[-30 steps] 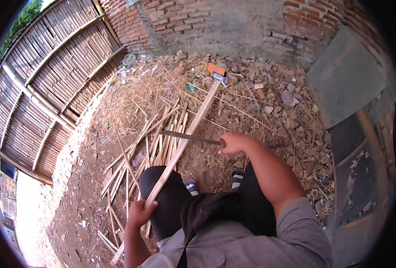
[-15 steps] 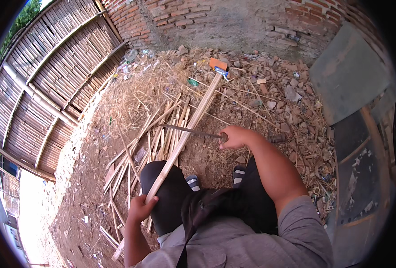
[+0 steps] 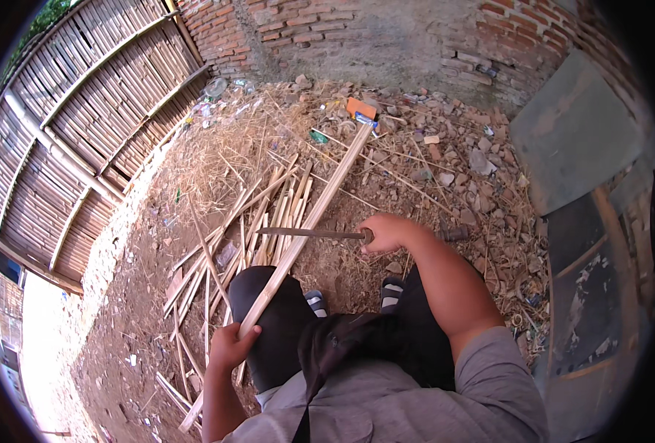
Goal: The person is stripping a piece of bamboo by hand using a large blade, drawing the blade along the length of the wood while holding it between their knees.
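A long bamboo slat runs diagonally from my left side to the far rubble. My left hand grips its near end beside my left thigh, thumb on top. My right hand is closed round the handle of a long knife, whose narrow dark blade points left. That blade crosses the slat near its middle; whether it touches the bamboo I cannot tell. The slat's far end rests by a blue wrapper in front of an orange brick.
Loose bamboo strips lie piled left of the slat. Broken stones and dry straw cover the ground. A brick wall stands ahead, a bamboo fence to the left, and a leaning grey panel to the right.
My right hand and the knife have come slightly nearer to me, and the blade now lies closer to level across the slat. My left hand keeps its hold.
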A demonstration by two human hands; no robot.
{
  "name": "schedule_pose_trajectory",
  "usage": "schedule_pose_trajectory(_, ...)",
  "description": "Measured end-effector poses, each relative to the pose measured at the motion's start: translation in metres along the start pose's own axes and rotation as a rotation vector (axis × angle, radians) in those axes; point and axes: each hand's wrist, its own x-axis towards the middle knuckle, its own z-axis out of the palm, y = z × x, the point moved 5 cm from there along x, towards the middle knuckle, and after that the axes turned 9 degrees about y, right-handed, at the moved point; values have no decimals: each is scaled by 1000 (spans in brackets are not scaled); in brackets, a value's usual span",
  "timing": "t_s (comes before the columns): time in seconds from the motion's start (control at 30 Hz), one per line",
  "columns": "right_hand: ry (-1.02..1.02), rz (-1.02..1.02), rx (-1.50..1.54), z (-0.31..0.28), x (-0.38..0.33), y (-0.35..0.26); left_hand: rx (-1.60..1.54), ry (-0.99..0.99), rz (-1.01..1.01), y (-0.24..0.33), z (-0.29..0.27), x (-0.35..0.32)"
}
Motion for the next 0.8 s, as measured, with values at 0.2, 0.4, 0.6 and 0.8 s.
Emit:
schedule_pose_trajectory(0.2, 63, 165, 3, -4, 3, 35, -115, -21, 5, 8, -4, -1)
schedule_pose_trajectory(0.4, 51, 87, -14, 6, 1, 8, -119, -51, -24, 6, -3, -1)
schedule_pose_trajectory(0.6, -50, 43, -54, 4, -3, -1, -115, -47, -7, 9, -6, -2)
schedule_pose_trajectory(0.8, 108, 200, 65, -7, 2, 43, -128, -44, -1, 6, -3, -1)
